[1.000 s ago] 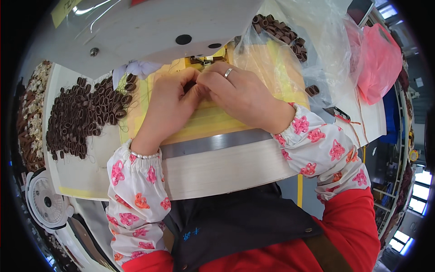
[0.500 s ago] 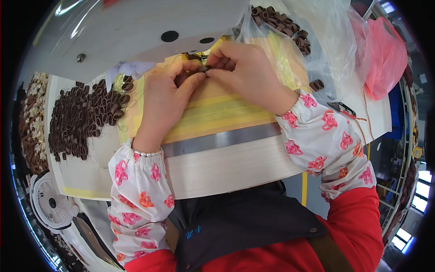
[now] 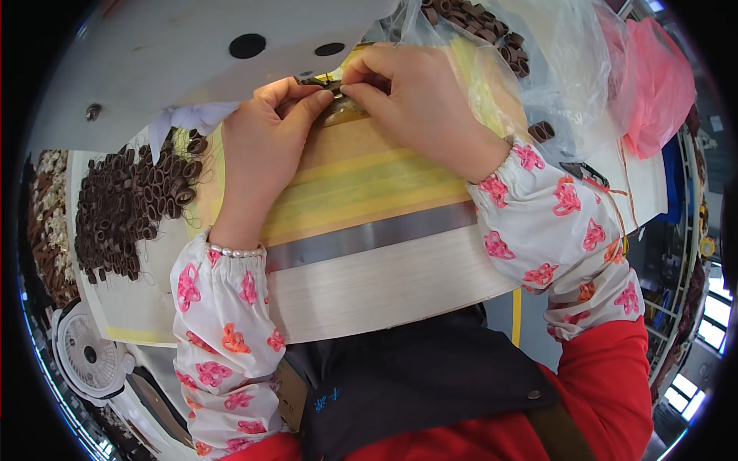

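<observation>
Both hands meet at the needle area of a white sewing machine (image 3: 177, 69). A small dark brown strip or loop (image 3: 336, 89) lies between them, mostly covered by the fingertips. My left hand (image 3: 265, 146) pinches its left end between thumb and forefinger. On the other side my right hand (image 3: 423, 100) is closed, thumb and forefinger at the strip's right end. Just behind the fingertips, part of the presser foot (image 3: 311, 81) shows. Whether the needle is in the strip cannot be made out.
Many brown loops with loose threads (image 3: 131, 207) are heaped on the left. More brown loops (image 3: 484, 27) lie by a clear plastic bag (image 3: 565, 69), and a few (image 3: 541, 131) nearer. Thread snips (image 3: 586, 175), a pink bag (image 3: 653, 92) and a white fan (image 3: 91, 353) stand around.
The view has shifted, so the machine and hands sit a little higher and further left. Both hands still hold the small brown piece at the needle area, with slightly altered fingers.
</observation>
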The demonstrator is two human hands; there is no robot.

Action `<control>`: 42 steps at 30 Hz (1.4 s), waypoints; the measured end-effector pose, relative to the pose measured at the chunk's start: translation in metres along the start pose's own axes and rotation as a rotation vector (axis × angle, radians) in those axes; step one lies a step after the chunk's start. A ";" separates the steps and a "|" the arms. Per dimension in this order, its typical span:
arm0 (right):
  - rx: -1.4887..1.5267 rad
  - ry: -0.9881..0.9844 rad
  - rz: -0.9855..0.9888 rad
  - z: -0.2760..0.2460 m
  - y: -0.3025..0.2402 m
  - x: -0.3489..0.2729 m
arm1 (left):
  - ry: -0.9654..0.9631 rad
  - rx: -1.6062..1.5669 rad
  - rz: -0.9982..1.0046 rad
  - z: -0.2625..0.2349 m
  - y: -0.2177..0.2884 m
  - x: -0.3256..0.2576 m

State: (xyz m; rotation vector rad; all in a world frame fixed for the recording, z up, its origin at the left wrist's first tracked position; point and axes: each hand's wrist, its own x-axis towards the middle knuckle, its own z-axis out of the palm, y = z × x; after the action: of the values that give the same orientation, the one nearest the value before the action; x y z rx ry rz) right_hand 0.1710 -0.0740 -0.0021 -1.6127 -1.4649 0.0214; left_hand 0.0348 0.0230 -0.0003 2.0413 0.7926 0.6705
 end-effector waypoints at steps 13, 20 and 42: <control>-0.052 -0.039 0.022 -0.010 -0.002 0.002 | -0.063 0.097 -0.015 0.002 0.010 0.001; -0.018 -0.087 0.095 -0.010 -0.005 0.007 | -0.071 0.099 0.019 -0.002 0.007 0.003; -0.081 -0.097 0.072 -0.005 0.001 0.006 | -0.029 0.218 0.113 -0.009 -0.001 0.004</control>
State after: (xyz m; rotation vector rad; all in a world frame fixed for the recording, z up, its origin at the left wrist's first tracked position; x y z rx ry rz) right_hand 0.1760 -0.0718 0.0032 -1.7510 -1.4980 0.0832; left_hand 0.0306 0.0308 0.0049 2.3021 0.7647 0.6385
